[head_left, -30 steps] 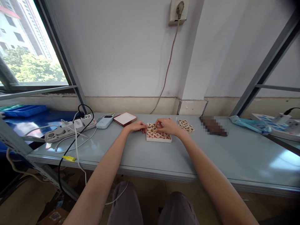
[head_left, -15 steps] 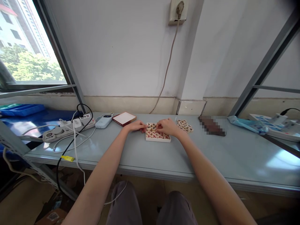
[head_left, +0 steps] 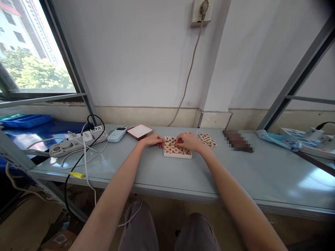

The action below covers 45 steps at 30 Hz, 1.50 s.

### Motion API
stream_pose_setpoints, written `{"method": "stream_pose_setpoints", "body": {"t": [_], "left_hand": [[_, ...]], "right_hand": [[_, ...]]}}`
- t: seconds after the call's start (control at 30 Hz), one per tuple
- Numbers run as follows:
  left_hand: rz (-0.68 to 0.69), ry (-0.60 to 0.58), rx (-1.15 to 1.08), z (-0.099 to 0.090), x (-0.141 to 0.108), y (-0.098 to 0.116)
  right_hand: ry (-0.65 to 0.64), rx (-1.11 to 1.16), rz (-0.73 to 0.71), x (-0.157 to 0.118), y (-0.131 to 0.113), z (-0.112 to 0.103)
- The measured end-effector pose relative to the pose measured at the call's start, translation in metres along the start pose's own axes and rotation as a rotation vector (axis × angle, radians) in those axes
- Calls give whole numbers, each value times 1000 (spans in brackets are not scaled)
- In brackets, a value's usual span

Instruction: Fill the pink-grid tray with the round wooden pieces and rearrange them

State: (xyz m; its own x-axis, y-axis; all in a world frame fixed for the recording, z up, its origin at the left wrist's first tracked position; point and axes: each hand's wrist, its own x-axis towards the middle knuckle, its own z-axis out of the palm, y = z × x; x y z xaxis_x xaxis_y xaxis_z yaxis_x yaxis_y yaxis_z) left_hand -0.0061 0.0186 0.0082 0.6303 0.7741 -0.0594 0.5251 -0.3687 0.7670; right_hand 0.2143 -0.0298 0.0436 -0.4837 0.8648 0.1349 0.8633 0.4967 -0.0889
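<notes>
On a grey table, we first meet a shallow, square, red-edged tray, its pale face upward; it may be the lid. Next comes our left hand, fingers curled in a narrow shape at the left side of an open white box; we cannot tell whether they grip it. The box sits in front of us, between our hands, its near wall running left to right almost parallel with the table's front edge. It looks nearly square, so we cannot name a long axis. Inside, red-marked pieces fill the nearer rows and black-marked pieces the far left. Our right hand covers the far right part, fingertips drawn together; whether they hold a piece, we cannot tell. Beyond it, loose black-marked discs lie on the table, characters upward. We judge the packing well along, with these discs outside and the box uncovered.
</notes>
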Motion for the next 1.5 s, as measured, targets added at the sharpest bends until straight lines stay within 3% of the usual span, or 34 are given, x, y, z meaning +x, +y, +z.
{"method": "stream_pose_setpoints", "body": {"t": [0.2,0.37,0.57,0.8,1.0,1.13,1.33,1.5], "left_hand": [[8,2,-31,0,1,-1],[5,-7,-74,1,2,-1],[-4,4,-67,1,1,1],[-96,-64,-13,-4,-6,16],[-137,-224,-15,-3,-6,19],[-123,-253,-39,-1,-6,19],[-120,-214,-25,2,-10,26],[-100,-36,-24,11,-2,23]], "right_hand": [[43,49,65,-2,12,-7],[177,-200,351,-1,49,7],[-89,-252,594,-2,78,28],[-134,-199,485,0,83,25],[56,-174,479,-1,85,26],[225,-309,470,-5,86,31],[202,-351,507,-4,85,31],[226,-149,463,-3,77,14]]}}
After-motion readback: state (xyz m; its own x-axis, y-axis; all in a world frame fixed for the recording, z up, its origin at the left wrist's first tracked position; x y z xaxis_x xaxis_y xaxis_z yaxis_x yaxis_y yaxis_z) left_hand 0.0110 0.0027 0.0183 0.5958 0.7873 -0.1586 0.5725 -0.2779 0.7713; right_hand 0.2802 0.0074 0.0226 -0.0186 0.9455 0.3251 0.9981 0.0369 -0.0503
